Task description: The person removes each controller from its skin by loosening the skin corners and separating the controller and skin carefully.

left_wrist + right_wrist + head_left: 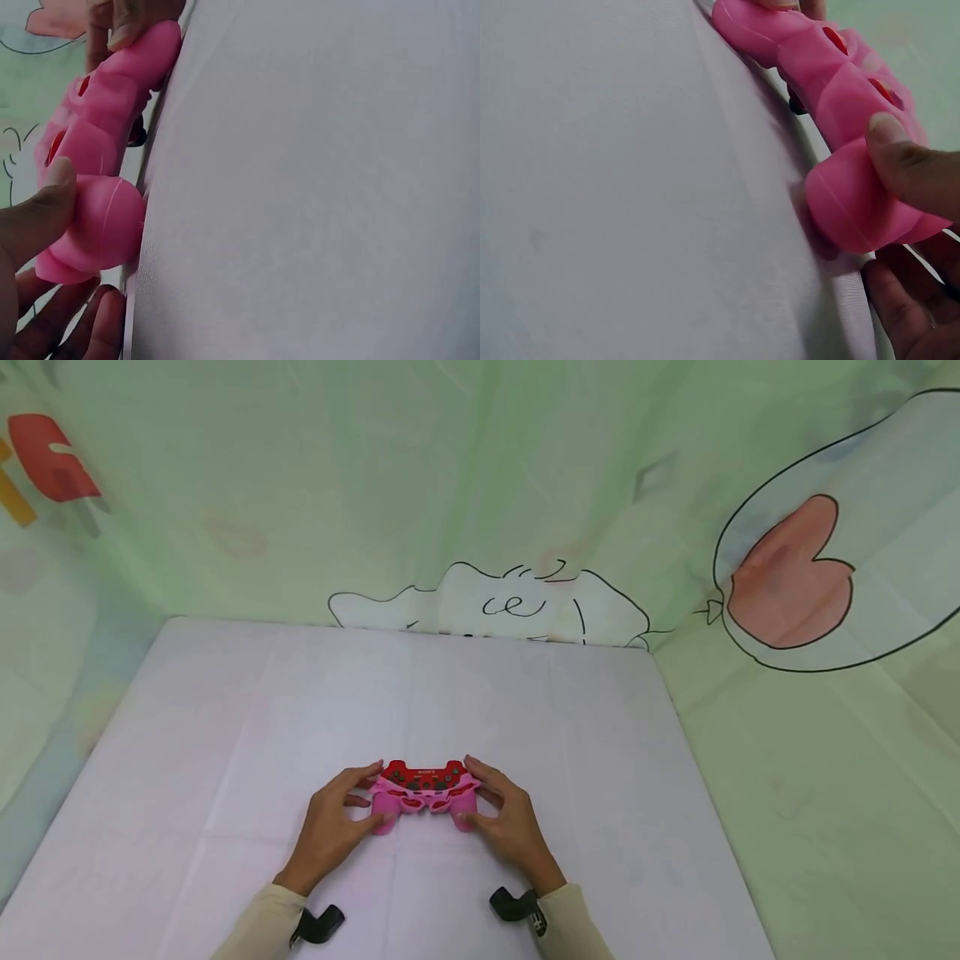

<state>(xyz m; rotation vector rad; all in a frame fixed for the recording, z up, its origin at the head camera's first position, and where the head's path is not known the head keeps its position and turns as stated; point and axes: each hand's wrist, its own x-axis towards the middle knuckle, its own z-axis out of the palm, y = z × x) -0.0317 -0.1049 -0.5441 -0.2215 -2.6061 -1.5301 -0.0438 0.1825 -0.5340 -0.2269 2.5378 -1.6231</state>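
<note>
A red game controller marked SONY shows along its far edge, with a pink rubbery cover over its near part and handles. My left hand grips the left handle, thumb on the near side and fingers round the far side. At the other end my right hand holds the right handle in the same way. In the left wrist view the thumb presses the cover's rounded end. The right wrist view shows that thumb on the opposite rounded end. Small red patches show through openings in the pink cover.
A white-covered table lies under both hands. Green cloth with printed cartoon drawings hangs behind it and at the sides. Small black devices are worn at both wrists, by the beige sleeves.
</note>
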